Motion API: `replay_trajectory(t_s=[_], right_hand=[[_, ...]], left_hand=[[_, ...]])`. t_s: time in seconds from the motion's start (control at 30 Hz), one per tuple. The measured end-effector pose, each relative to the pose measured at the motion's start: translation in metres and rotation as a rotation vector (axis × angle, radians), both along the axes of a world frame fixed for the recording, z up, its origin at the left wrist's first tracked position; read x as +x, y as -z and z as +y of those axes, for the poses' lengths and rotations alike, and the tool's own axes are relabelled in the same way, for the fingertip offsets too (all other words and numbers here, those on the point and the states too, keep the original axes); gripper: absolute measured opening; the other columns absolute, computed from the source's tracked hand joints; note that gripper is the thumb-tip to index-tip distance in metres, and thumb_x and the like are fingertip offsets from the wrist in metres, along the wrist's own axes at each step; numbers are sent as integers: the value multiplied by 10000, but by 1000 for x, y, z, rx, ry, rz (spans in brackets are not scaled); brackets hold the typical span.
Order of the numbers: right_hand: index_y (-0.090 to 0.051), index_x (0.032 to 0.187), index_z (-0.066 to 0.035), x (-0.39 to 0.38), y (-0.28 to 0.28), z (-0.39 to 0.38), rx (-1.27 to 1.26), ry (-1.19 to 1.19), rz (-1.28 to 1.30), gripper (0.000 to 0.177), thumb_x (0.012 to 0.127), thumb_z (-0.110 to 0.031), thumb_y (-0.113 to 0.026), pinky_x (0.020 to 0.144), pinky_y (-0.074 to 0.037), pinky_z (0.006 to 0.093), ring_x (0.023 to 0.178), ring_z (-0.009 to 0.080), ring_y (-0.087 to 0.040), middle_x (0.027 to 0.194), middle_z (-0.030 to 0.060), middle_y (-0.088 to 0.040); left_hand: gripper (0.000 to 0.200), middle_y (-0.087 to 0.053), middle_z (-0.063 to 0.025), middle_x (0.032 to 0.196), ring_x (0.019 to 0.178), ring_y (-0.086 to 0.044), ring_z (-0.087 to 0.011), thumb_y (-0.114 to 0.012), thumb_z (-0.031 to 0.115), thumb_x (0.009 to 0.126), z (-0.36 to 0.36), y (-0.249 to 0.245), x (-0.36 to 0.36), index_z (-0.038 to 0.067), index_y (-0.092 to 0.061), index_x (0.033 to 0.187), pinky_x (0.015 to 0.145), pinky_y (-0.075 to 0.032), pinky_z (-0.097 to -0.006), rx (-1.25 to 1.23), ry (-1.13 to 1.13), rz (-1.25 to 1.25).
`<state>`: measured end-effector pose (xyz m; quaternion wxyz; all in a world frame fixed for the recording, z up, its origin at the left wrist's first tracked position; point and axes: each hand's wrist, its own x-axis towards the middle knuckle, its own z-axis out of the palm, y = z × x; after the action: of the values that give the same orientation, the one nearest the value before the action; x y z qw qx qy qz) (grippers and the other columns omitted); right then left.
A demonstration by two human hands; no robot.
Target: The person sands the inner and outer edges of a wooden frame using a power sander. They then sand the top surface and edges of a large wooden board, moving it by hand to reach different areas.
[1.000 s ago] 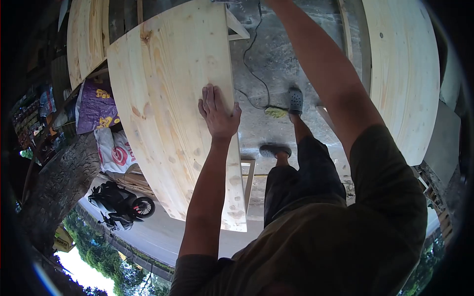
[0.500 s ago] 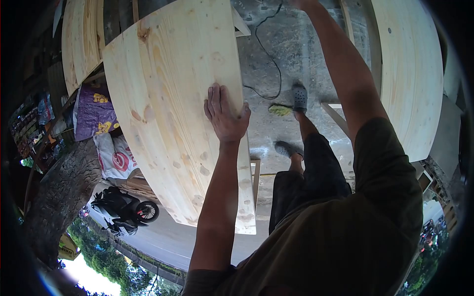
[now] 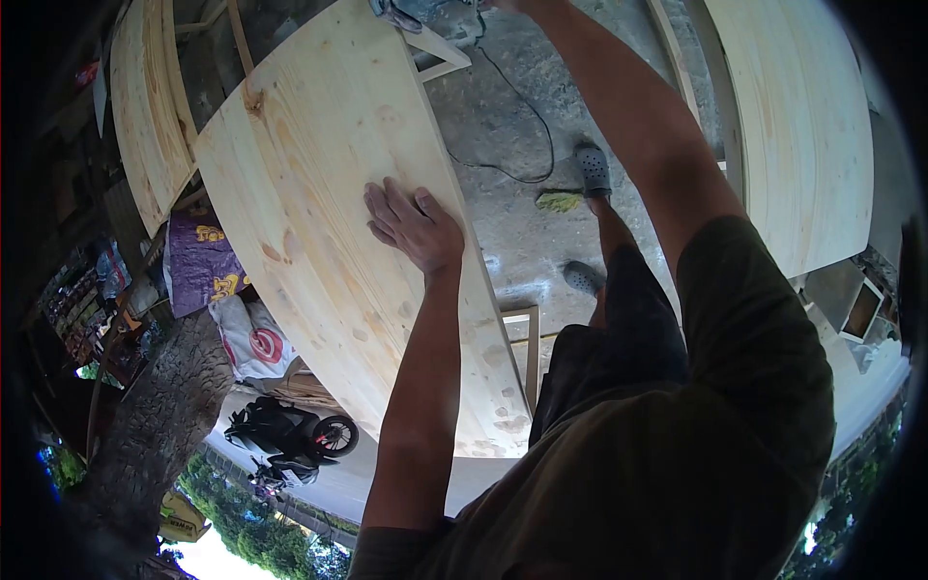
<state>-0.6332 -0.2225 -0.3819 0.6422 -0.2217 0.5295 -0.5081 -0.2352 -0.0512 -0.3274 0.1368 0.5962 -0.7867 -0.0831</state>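
The one word that can be made out is "POWER", on a yellow bag (image 3: 184, 519) low at the left; the purple sack (image 3: 200, 268) above it carries yellow lettering too warped to read, and the white sack (image 3: 253, 338) just below the purple one shows a round red emblem. The motorcycle (image 3: 290, 437) beyond has no legible marking. The pale wooden panel (image 3: 329, 184) lies flat at the person's left, its long edge facing the legs. The left hand (image 3: 416, 227) rests on that panel near this edge, palm down, fingers spread and gripping nothing, so the wood is directly beneath it. The right hand (image 3: 503, 6) reaches to the top border, just beside a grey tool (image 3: 396, 14) at the panel's far edge; it is mostly cut off, and whether it grasps the tool cannot be told. A dark cord (image 3: 552, 150) loops across the concrete floor (image 3: 512, 227).
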Motion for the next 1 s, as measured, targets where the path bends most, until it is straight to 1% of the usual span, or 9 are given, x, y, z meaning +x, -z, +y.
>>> replay_trajectory(t_s=[0.07,0.13,0.2,0.37,0.6,0.67,0.7,0.87,1.0], right_hand=[[-531,1445,-80,42,17,59,-81,173,-77,643,937,-353,-813,966,-526,413,1104,229,-639,1199,51,-681],[-455,1503,-105,98,0,132,-215,308,-11,876,806,-346,-927,831,-601,419,992,262,-699,1209,118,-614],[-438,1516,-131,133,-35,202,-70,208,-38,832,844,-296,-900,893,-541,342,1046,176,-630,1218,75,-608],[-401,1472,-138,240,-13,357,-27,136,-93,846,815,-252,-922,943,-508,358,1099,182,-589,1179,78,-593],[-395,1421,-121,364,-30,526,5,143,-313,847,795,-143,-964,984,-478,301,1130,126,-543,1191,40,-528],[-411,1433,-107,358,-35,513,0,211,-206,864,794,-212,-984,1016,-471,316,1152,143,-545,1223,54,-531],[-424,1439,-99,348,-37,493,-1,249,-130,868,790,-225,-985,1027,-471,328,1162,154,-552,1229,64,-538],[-446,1502,-44,274,-35,367,-62,332,231,999,763,-439,-991,1076,-470,372,1222,240,-569,1341,129,-512],[-424,1545,-35,197,-19,251,-116,379,320,995,806,-422,-967,1005,-513,343,1132,192,-611,1252,115,-589]], left_hand=[[572,-358,-205,1695,1610,-263,-396,-434,414,1139,4,1,9,38,-476,1567,1261,-167,-658,-21,16,-19],[521,-404,-179,1679,1602,-290,-377,-448,371,1133,1,5,9,68,-516,1552,1259,-190,-638,-44,28,-26],[461,-455,-145,1655,1581,-332,-348,-465,320,1119,-5,3,11,104,-573,1511,1245,-228,-608,3,-14,52],[377,-522,-99,1615,1528,-410,-302,-486,247,1094,-7,-5,6,146,-666,1409,1208,-293,-560,5,-78,84],[611,-350,-113,1727,1588,-293,-387,-468,431,1095,-31,7,8,95,-434,1604,1220,-246,-641,-18,140,-176],[713,-273,-124,1764,1619,-215,-433,-435,503,1099,-63,4,-1,81,-333,1665,1246,-194,-673,-30,383,-196],[774,-215,-129,1786,1636,-127,-475,-376,566,1104,-80,-3,-14,77,-271,1695,1272,-113,-698,51,374,-165],[782,-207,-124,1789,1630,-131,-487,-362,581,1102,-180,-5,-87,78,-272,1694,1266,-96,-723,65,257,-179],[773,-203,-122,1792,1625,-132,-501,-365,572,1101,-226,0,-111,82,-280,1694,1263,-96,-728,42,277,-193]])
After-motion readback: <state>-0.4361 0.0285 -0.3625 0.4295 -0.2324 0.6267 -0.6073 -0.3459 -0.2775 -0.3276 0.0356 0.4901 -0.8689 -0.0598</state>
